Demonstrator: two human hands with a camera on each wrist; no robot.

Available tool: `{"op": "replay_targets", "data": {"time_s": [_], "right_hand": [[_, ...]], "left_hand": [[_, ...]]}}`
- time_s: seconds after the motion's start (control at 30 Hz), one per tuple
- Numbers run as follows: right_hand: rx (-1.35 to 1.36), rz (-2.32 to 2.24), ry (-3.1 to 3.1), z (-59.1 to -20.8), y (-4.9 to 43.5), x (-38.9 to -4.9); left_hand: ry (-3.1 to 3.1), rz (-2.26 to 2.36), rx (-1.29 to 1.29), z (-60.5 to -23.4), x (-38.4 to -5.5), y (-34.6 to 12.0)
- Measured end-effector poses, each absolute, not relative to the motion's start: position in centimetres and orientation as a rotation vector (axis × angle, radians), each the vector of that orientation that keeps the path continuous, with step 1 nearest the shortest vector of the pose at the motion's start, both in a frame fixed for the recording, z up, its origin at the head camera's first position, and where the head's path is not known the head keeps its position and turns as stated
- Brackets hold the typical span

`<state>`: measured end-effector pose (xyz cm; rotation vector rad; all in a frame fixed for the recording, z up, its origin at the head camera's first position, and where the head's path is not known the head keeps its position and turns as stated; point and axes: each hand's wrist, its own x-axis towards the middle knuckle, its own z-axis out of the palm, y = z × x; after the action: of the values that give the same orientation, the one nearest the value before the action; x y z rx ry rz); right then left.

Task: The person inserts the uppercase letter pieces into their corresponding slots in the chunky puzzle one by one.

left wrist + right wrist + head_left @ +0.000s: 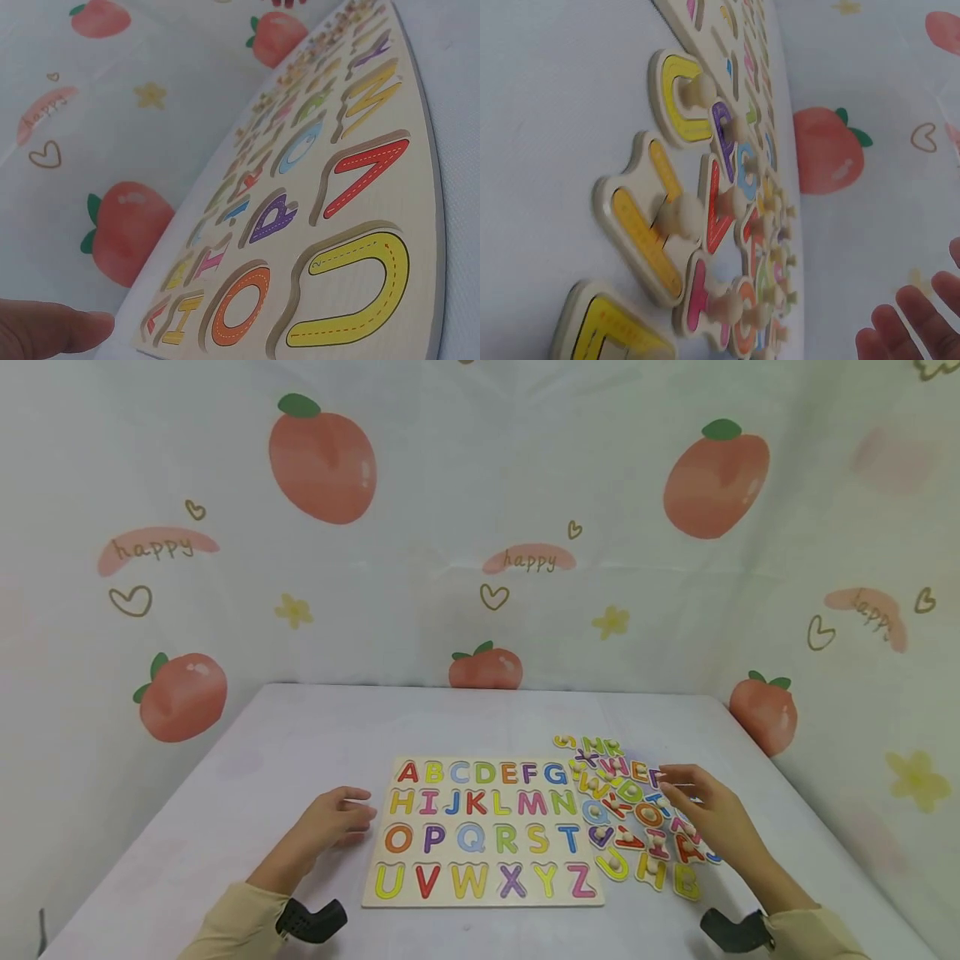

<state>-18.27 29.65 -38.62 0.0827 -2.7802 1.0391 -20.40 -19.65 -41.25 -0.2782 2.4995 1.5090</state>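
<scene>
A wooden alphabet board (480, 895) lies on the table, its letter recesses printed in colours from A to Z. My left hand (333, 828) is just off the board's left edge, fingers loosely bent and holding nothing; the left wrist view shows a fingertip by the board's corner. Over the loose wooden letter pieces (648, 814) to the right of the board hovers my right hand (708, 810), its fingertips close to a purple F piece (654, 777). The right wrist view has its fingers (930, 322) extended, with nothing between them. Small round knobs stand up from the pieces, such as the yellow H piece (641, 217).
The pieces lie crowded, some overlapping, between the board and the table's right side. A yellow B piece (686, 881) is nearest the front. Behind the white table (315, 718) hangs a pale curtain (420, 485) with printed peaches. Both wrists wear dark camera mounts (311, 921).
</scene>
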Motion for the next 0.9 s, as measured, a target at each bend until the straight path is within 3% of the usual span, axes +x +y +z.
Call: {"op": "replay_targets", "data": {"time_s": [0.9], "right_hand": [[-0.078, 0.983, -2.962, -40.5, 33.4, -15.8]], "left_hand": [[2.525, 1.521, -0.254, -42.4, -21.1, -18.2]]}}
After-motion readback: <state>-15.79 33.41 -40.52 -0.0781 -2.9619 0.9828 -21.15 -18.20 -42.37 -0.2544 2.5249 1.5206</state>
